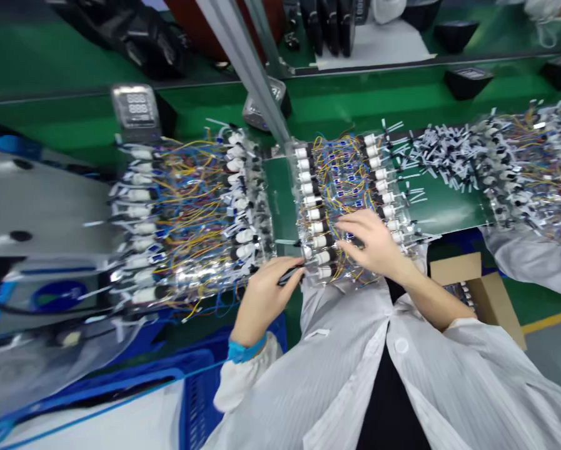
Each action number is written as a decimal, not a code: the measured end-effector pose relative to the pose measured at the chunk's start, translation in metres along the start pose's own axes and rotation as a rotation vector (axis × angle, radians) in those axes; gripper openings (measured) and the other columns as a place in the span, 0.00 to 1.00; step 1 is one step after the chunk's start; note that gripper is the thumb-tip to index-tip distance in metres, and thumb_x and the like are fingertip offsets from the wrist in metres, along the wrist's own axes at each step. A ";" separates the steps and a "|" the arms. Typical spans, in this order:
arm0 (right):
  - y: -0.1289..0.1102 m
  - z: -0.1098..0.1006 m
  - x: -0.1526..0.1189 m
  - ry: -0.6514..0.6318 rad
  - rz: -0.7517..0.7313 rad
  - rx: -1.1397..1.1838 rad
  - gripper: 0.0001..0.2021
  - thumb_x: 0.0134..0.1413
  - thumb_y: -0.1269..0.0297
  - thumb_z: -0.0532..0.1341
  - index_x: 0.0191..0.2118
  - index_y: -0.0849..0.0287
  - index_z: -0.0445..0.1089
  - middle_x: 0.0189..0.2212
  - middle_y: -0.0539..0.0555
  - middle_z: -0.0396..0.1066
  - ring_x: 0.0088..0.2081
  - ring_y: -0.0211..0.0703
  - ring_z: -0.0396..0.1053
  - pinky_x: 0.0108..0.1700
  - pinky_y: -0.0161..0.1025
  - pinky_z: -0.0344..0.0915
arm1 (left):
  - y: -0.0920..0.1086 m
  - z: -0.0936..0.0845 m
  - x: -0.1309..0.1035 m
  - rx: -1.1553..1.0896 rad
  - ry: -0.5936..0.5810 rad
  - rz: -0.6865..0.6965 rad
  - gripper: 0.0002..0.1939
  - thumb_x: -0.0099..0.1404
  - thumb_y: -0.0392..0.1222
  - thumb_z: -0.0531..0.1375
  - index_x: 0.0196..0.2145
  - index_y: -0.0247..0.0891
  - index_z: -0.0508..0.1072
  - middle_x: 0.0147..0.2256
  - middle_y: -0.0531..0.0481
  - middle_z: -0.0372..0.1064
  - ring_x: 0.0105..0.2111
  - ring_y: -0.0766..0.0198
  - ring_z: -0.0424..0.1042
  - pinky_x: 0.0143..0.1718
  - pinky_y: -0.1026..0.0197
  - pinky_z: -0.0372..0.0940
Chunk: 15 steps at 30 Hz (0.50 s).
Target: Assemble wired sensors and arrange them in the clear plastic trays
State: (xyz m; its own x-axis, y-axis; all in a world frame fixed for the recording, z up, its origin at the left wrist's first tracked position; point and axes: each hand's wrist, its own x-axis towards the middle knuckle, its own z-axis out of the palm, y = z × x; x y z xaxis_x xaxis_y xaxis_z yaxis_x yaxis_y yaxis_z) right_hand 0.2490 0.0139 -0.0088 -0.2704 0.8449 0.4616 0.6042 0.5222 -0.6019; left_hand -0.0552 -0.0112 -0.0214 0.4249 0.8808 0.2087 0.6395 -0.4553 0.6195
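In front of me lies a clear plastic tray (339, 206) with two columns of white cylindrical parts with dark ends, joined by yellow and blue wires. My left hand (264, 294), with a blue band at its wrist, is at the tray's lower left edge. Its thumb and fingers are closed around something dark that I cannot make out, beside the lowest white cylinders (324, 257). Over the wires at the tray's lower middle is my right hand (374, 244), its fingers apart and no held object visible.
To the left, a stack of similar trays (191, 212) holds wired parts. Many white cable ties (444, 150) lie right of my tray, before more wired trays (533, 169). A metal post (256, 69) rises behind. An open cardboard box (496, 303) and blue crate (198, 394) sit below.
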 end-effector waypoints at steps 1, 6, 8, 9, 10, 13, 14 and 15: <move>0.014 -0.026 -0.004 0.118 0.078 -0.019 0.12 0.70 0.57 0.64 0.53 0.55 0.77 0.51 0.57 0.79 0.54 0.50 0.73 0.59 0.53 0.70 | -0.002 -0.002 0.000 0.002 0.009 0.000 0.10 0.74 0.45 0.65 0.49 0.42 0.82 0.47 0.45 0.84 0.47 0.51 0.82 0.53 0.50 0.74; 0.145 -0.135 -0.024 0.521 0.622 -0.274 0.16 0.73 0.53 0.55 0.42 0.59 0.75 0.34 0.56 0.76 0.36 0.45 0.73 0.45 0.49 0.73 | -0.005 -0.007 0.007 -0.008 0.087 0.010 0.09 0.72 0.44 0.66 0.48 0.45 0.83 0.42 0.50 0.84 0.39 0.54 0.83 0.47 0.53 0.75; 0.194 -0.149 -0.027 0.383 0.806 -0.412 0.12 0.65 0.55 0.64 0.38 0.59 0.74 0.31 0.55 0.75 0.34 0.41 0.69 0.50 0.46 0.70 | 0.000 -0.006 0.013 -0.032 0.111 0.024 0.09 0.72 0.42 0.66 0.48 0.46 0.83 0.41 0.50 0.84 0.39 0.54 0.83 0.45 0.54 0.75; 0.212 -0.150 -0.028 0.362 0.855 -0.452 0.11 0.62 0.58 0.65 0.37 0.62 0.74 0.34 0.57 0.76 0.34 0.39 0.68 0.52 0.45 0.68 | 0.004 -0.006 0.017 -0.047 0.118 0.039 0.09 0.72 0.41 0.66 0.48 0.46 0.83 0.41 0.50 0.84 0.39 0.54 0.83 0.45 0.54 0.75; 0.225 -0.149 -0.029 0.339 0.891 -0.487 0.10 0.61 0.61 0.65 0.37 0.64 0.74 0.38 0.61 0.77 0.36 0.37 0.68 0.54 0.43 0.66 | 0.007 -0.006 0.020 -0.064 0.120 0.059 0.09 0.71 0.40 0.66 0.48 0.46 0.84 0.41 0.50 0.84 0.39 0.55 0.83 0.45 0.54 0.75; 0.235 -0.142 -0.035 0.332 0.896 -0.520 0.06 0.61 0.70 0.61 0.37 0.68 0.73 0.46 0.71 0.77 0.41 0.38 0.69 0.56 0.43 0.62 | 0.017 -0.005 0.025 -0.125 0.140 0.108 0.09 0.70 0.38 0.67 0.46 0.45 0.84 0.41 0.50 0.84 0.39 0.55 0.83 0.45 0.55 0.75; 0.232 -0.141 -0.039 0.322 0.881 -0.530 0.05 0.60 0.72 0.60 0.37 0.68 0.73 0.46 0.71 0.77 0.42 0.41 0.70 0.56 0.44 0.63 | 0.019 -0.005 0.025 -0.145 0.149 0.110 0.08 0.70 0.37 0.67 0.45 0.45 0.84 0.40 0.50 0.84 0.39 0.56 0.83 0.45 0.55 0.75; 0.227 -0.142 -0.044 0.317 0.865 -0.539 0.05 0.59 0.73 0.60 0.38 0.67 0.74 0.44 0.70 0.78 0.42 0.43 0.71 0.56 0.45 0.63 | 0.020 -0.005 0.025 -0.162 0.155 0.106 0.08 0.70 0.37 0.67 0.45 0.45 0.84 0.39 0.50 0.84 0.38 0.57 0.83 0.44 0.56 0.75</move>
State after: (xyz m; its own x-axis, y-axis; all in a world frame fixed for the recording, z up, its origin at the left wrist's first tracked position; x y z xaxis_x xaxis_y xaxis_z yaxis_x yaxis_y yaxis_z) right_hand 0.5043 0.0793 -0.0732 0.5696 0.7946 0.2103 0.7702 -0.4266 -0.4741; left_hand -0.0348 0.0026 0.0005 0.3732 0.8442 0.3847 0.4798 -0.5306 0.6988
